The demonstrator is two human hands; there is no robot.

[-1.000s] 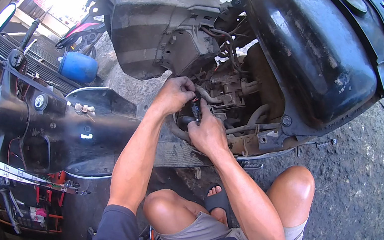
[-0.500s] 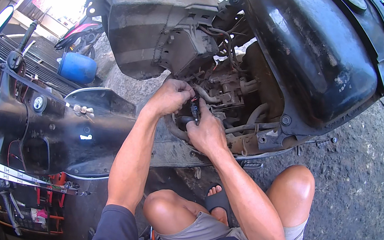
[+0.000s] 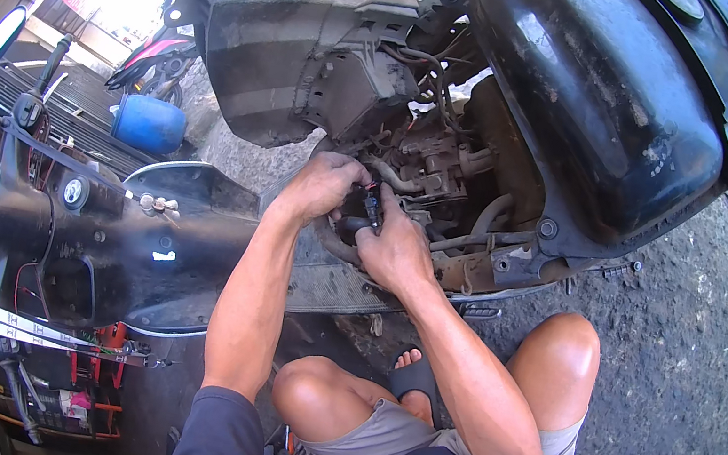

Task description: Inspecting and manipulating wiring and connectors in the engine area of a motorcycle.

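Both my hands are down inside the opened frame of a black scooter [image 3: 124, 237]. A small dark electrical connector [image 3: 373, 207] with thin reddish wires at its top end stands between them. My right hand [image 3: 397, 244] holds this connector between thumb and index finger. Just left of it, my left hand [image 3: 325, 185] is closed in a pinch beside the wires; what its fingertips hold is hidden. Behind my hands lies the dirty engine [image 3: 436, 165] with hoses and cables. A curved hose [image 3: 391, 177] runs right above the connector.
A raised black plastic box [image 3: 297, 46] overhangs my left hand. The glossy black fuel tank [image 3: 593, 102] rises at the right. Rough ground [image 3: 665, 371] spreads on the right. A blue barrel [image 3: 149, 123] stands at the far left, and a tool rack [image 3: 76, 392] at the lower left.
The view has shifted very slightly. Both hands stay at the same spot, with only small finger movement around the connector.
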